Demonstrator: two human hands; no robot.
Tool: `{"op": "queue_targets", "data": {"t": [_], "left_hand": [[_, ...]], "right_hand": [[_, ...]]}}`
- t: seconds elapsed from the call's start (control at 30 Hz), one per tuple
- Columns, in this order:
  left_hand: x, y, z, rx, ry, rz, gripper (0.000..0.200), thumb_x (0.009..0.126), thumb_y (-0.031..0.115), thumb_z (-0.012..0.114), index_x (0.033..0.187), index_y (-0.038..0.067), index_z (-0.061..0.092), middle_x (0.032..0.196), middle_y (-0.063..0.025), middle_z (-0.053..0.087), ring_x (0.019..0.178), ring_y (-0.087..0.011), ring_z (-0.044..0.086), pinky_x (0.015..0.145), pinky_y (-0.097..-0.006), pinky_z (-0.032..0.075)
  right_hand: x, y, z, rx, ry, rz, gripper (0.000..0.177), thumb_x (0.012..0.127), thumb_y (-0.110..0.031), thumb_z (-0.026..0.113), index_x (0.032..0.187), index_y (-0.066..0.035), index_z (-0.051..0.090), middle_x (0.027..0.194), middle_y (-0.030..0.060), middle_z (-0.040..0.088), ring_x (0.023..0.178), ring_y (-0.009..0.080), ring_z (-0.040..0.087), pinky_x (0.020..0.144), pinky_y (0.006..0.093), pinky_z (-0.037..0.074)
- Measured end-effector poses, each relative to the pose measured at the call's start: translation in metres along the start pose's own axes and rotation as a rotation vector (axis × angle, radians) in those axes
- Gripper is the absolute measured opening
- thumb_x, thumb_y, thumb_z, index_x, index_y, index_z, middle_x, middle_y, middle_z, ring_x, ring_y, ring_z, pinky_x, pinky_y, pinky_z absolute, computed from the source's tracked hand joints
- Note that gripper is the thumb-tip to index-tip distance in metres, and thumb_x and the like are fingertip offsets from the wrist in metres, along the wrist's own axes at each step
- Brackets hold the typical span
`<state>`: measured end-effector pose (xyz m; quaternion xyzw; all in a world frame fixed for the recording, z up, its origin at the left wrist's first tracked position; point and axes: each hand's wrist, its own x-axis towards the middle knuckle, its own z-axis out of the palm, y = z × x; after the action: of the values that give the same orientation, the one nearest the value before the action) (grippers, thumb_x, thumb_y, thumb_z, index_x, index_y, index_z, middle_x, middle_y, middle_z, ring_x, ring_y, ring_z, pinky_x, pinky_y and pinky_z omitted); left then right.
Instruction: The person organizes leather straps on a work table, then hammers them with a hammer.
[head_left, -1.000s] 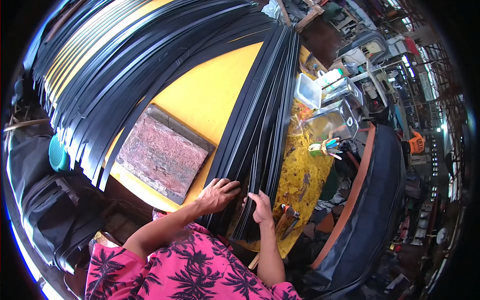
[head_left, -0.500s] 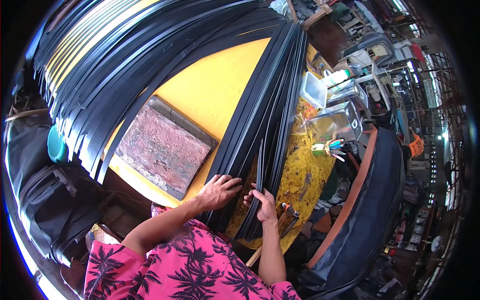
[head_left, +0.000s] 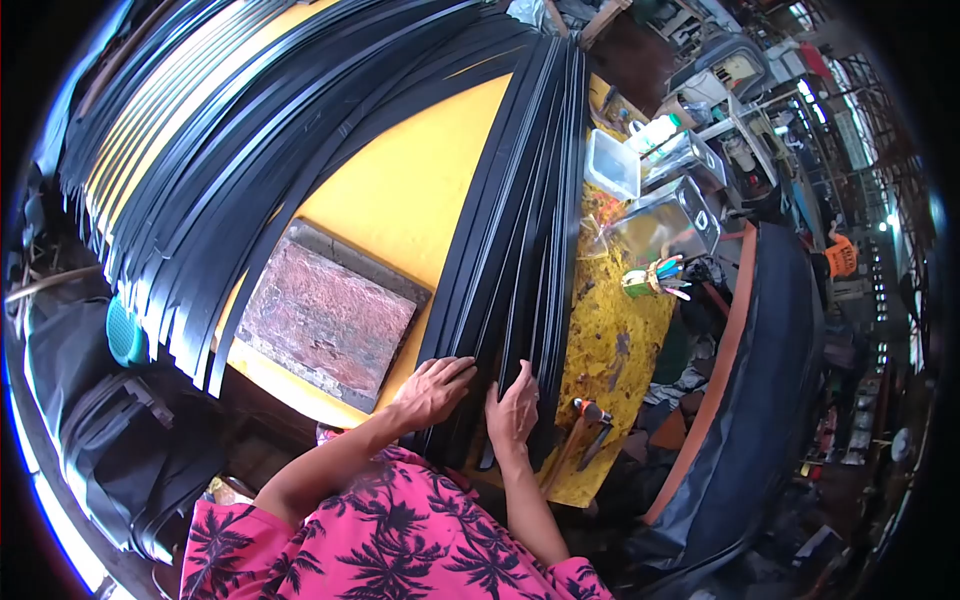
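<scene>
A long bundle of black flat strips [head_left: 500,190] runs down the table toward me, its near ends fanned into separate layers. My left hand [head_left: 438,390] lies on the left part of this bundle, fingers stretched across the strips. On the bundle's right part, my right hand [head_left: 513,408] rests edge-on, fingers extended along the strips and the thumb apart. Left of the bundle, a worn reddish slab [head_left: 322,315] sits on the yellow tabletop [head_left: 420,165]. The strip ends under my hands are partly hidden.
Many more black strips [head_left: 230,150] spread over the table's far left. On the right stand a clear plastic tub [head_left: 612,165], a metal can [head_left: 665,228] and a holder of pens [head_left: 652,280]. A hammer [head_left: 578,425] lies near the right edge. A person in orange [head_left: 840,255] is far right.
My right hand has let go of the few strips it pinched upright; they now lie with the bundle and its fingers are extended. My left hand stays on the strips. The view has shifted slightly.
</scene>
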<state>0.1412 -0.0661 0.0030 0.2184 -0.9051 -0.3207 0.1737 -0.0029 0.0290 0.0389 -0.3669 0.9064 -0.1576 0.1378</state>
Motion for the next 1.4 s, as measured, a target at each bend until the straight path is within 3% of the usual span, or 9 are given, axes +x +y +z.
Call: {"op": "queue_targets", "data": {"t": [0.07,0.2,0.57,0.73,0.87,1.13,1.23,1.33,1.4], "left_hand": [[-0.002,0.0,-0.001,0.005,-0.013,-0.005,0.041,0.09,0.022,0.063,0.128,0.006,0.06,0.138,-0.01,0.053,0.125,-0.0285,0.051,0.103,-0.0418,0.041],[-0.002,-0.002,0.002,0.003,0.002,-0.003,0.043,0.09,0.022,0.064,0.129,0.004,0.059,0.139,-0.0096,0.053,0.125,-0.0282,0.052,0.103,-0.0413,0.041],[0.002,0.032,0.007,0.023,0.024,-0.227,0.042,0.084,0.008,0.055,0.124,-0.002,0.053,0.138,-0.0178,0.044,0.121,-0.0348,0.048,0.097,-0.045,0.041],[-0.001,0.026,0.005,-0.1,0.047,-0.251,0.045,0.081,0.003,0.054,0.126,-0.004,0.053,0.139,-0.018,0.045,0.121,-0.0369,0.048,0.1,-0.0447,0.042],[-0.003,0.013,0.012,-0.224,0.171,-0.194,0.043,0.079,-0.004,0.053,0.121,-0.006,0.058,0.134,-0.021,0.049,0.118,-0.0393,0.051,0.102,-0.0436,0.044],[-0.004,0.01,0.011,-0.268,0.226,-0.186,0.044,0.078,-0.003,0.053,0.122,-0.005,0.059,0.133,-0.0214,0.05,0.119,-0.0379,0.051,0.102,-0.0437,0.043],[0.006,0.012,-0.005,-0.108,0.085,-0.119,0.046,0.08,0.001,0.055,0.126,-0.001,0.058,0.135,-0.0188,0.049,0.12,-0.0353,0.051,0.101,-0.0438,0.043],[0.017,-0.004,-0.003,-0.032,0.044,-0.139,0.048,0.08,0.004,0.056,0.128,0.001,0.057,0.136,-0.0153,0.049,0.121,-0.0329,0.051,0.101,-0.0435,0.043],[0.019,-0.012,-0.004,-0.053,0.051,-0.115,0.047,0.08,0.004,0.057,0.127,0.001,0.058,0.135,-0.0153,0.05,0.121,-0.0328,0.051,0.101,-0.0431,0.043]], "right_hand": [[0.002,0.003,-0.002,-0.121,0.26,-0.322,0.04,0.088,-0.012,0.064,0.127,-0.01,0.053,0.107,0.0147,0.057,0.103,0.0336,0.057,0.081,0.0458,0.052],[0.009,0.013,0.004,-0.284,0.087,-0.484,0.012,0.079,-0.005,0.062,0.09,-0.006,0.066,0.099,0.008,0.055,0.096,0.0282,0.055,0.074,0.0408,0.049],[0.02,-0.017,-0.018,-0.381,-0.323,-0.034,0.017,0.085,-0.015,0.061,0.095,-0.002,0.068,0.092,0.0252,0.07,0.093,0.0392,0.069,0.081,0.0477,0.055],[0.037,0.005,0.013,0.15,-0.483,0.317,0.036,0.088,-0.019,0.053,0.11,0.008,0.062,0.104,0.0283,0.068,0.101,0.0426,0.065,0.092,0.0494,0.051],[0.022,-0.014,0.002,0.104,-0.373,0.207,0.045,0.092,-0.025,0.047,0.116,0.012,0.057,0.116,0.0352,0.06,0.112,0.0477,0.058,0.098,0.0484,0.047],[0.007,0.018,0.052,-0.061,-0.232,0.039,0.049,0.095,-0.024,0.046,0.13,0.011,0.048,0.126,0.0331,0.054,0.117,0.0459,0.055,0.099,0.0471,0.046],[0.005,-0.008,0.03,0.193,-0.174,0.14,0.043,0.092,-0.019,0.052,0.123,0.011,0.056,0.114,0.0303,0.063,0.108,0.0443,0.06,0.095,0.0465,0.048],[0.007,-0.003,0.041,0.349,0.0,0.251,0.027,0.09,-0.012,0.062,0.105,0.01,0.065,0.084,0.0176,0.069,0.079,0.0272,0.066,0.079,0.0382,0.052],[0.014,0.0,0.038,0.569,-0.271,0.417,0.036,0.088,-0.019,0.069,0.111,0.008,0.065,0.081,0.014,0.07,0.08,0.0232,0.065,0.08,0.0369,0.05]]}}
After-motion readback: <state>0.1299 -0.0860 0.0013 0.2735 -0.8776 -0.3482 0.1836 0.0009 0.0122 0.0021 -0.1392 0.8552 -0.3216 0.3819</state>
